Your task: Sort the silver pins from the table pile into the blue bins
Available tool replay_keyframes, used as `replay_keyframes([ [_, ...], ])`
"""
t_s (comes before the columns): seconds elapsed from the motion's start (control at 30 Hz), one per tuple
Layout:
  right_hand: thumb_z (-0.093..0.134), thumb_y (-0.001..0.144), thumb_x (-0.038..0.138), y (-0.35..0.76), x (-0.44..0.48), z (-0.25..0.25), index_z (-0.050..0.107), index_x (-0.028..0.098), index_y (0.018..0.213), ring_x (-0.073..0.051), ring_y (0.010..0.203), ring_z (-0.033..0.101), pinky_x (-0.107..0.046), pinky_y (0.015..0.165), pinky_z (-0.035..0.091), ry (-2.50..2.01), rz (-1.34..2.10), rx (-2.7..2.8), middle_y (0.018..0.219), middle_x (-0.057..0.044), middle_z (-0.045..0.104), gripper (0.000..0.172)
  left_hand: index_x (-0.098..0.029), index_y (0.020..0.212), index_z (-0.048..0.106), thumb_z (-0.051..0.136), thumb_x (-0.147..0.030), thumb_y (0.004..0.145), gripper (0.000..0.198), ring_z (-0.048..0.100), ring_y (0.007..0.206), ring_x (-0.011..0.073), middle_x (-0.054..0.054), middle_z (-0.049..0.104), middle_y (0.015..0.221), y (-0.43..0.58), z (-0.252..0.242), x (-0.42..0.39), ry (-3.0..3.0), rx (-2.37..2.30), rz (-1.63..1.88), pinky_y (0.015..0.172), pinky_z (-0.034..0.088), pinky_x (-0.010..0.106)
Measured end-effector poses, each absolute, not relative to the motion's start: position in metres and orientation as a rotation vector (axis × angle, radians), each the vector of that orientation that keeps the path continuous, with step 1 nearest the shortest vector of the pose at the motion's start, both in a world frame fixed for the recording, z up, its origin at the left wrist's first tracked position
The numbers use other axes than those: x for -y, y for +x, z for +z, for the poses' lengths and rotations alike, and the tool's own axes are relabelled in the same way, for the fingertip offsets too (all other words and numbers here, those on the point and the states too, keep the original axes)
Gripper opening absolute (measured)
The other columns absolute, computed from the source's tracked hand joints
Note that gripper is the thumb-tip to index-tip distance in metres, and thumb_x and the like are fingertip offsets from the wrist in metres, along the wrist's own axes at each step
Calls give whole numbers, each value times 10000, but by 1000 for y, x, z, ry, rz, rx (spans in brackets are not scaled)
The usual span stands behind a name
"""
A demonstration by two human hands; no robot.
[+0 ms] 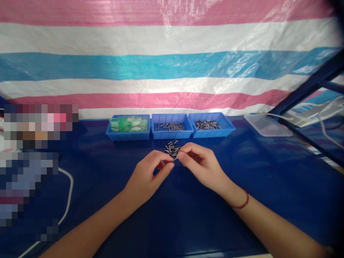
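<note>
Thumb and forefinger of the left hand (149,175) and the right hand (200,163) pinch a metal pin (174,159) between them, just above the pin pile (172,146) on the counter (188,215). Risk: the fingertip-only hold may slip, and the pin would drop into the pile and be lost among the others

3 blue bins sitting in a row just beyond the fingers (190,150), touching side to side. L bin (128,136) holding green + clear plastic pcs; mid bin (172,135) holding thin metal pins; R bin (212,133) holding shorter metal bits. Clear plastic tray (267,125) lying further R of the fingers, well apart. Striped tarp (172,64) (pink/white/blue) hanging behind the bins, filling the bg. Dark blue table (268,172) lying under it all. White cable (72,186) curving well L of the fingers, running toward the near edge. Blue metal frame (309,89) slanting far R, w/ white wires (325,129) trailing behind it.
</note>
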State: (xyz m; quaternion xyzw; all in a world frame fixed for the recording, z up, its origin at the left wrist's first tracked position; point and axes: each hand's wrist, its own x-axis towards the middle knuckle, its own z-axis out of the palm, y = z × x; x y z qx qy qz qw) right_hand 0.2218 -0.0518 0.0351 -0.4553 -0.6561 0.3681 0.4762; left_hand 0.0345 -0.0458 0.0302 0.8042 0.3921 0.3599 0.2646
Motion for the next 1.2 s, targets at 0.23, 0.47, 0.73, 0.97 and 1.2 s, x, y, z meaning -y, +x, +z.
replay_keyframes([
  [0.23,642,812,361,260,16,31,689,175,900,-80,475,502,-214,426,388,-1227,602,1211,757,-25,672,211,-191,1067,591,505,-227,925,170,604,726,115,4,637,848,26,34,40,2424,-1120,814,701,475,224],
  [0.47,696,736,372,289,-5,19,616,167,1188,-129,513,644,-193,299,322,-1365,750,1081,1178,-144,652,503,-199,1021,625,465,-213,923,189,645,833,172,32,684,946,21,29,33,2614,-1213,533,758,483,276],
  [0.73,641,781,354,278,5,23,653,167,994,-93,505,589,-214,416,429,-1358,594,1204,971,-82,689,284,-193,1024,622,451,-217,924,199,635,782,181,33,655,903,11,37,25,2640,-1452,253,690,479,280],
  [0.97,569,854,315,249,25,24,650,172,979,-109,537,548,-239,487,432,-1351,573,1529,772,-23,647,207,-259,1110,654,479,-256,942,242,589,876,183,46,615,1061,8,22,16,2730,-1354,325,751,469,287],
  [1.2,570,848,200,230,39,20,679,180,934,-121,642,590,-239,559,455,-1233,552,1811,869,-42,695,140,-178,930,633,490,-279,931,176,592,808,168,33,648,907,14,19,13,2314,-1250,618,750,453,278],
])
